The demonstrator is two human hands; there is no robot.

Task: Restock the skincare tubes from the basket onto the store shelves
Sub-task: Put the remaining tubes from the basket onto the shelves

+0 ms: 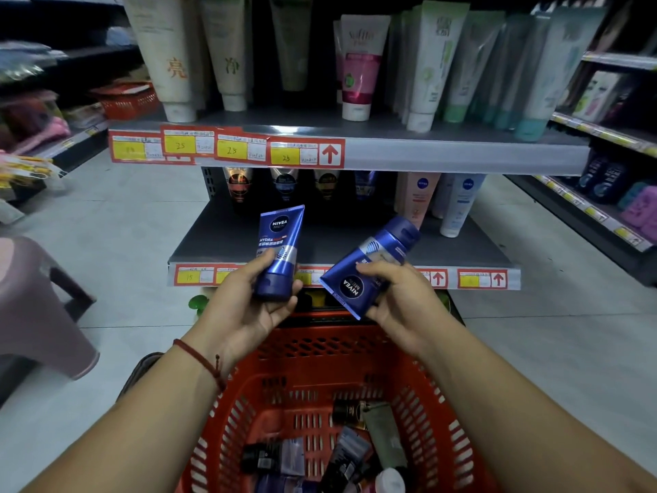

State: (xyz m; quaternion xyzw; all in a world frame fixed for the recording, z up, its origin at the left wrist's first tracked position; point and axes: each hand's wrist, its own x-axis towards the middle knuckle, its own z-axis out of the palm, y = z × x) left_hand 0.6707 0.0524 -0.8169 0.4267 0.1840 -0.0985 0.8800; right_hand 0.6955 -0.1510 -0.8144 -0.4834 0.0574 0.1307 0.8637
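Holding one blue tube in each hand, I am above the red basket (305, 371) and facing the lower shelf (341, 240). My left hand (249, 300) has its fingers and thumb curled round the cap end of the left tube (281, 243), which stands upright, cap down, label toward me. My right hand (401, 300) grips the crimped end of the right tube (369, 265); that one lies tilted, its cap pointing up and to the far right, over the shelf's front edge.

More tubes (355, 453) lie loose in the near end of the basket, so I judge the restocking to be partway through.

To do this step well, I would set the left tube down first, since it is already the right way up: cap onto the bare grey board, label facing out, in line with the dark tubes (284, 186) standing along the far left of that shelf. The right tube needs turning over before it goes in, otherwise it would land on its crimp and topple. I would roll the wrist until the cap points down, then stand it just beside the first.

The pale tubes (458, 204) at the far right stand close together, so I would keep my right hand to their left and let go only once each cap sits flat.
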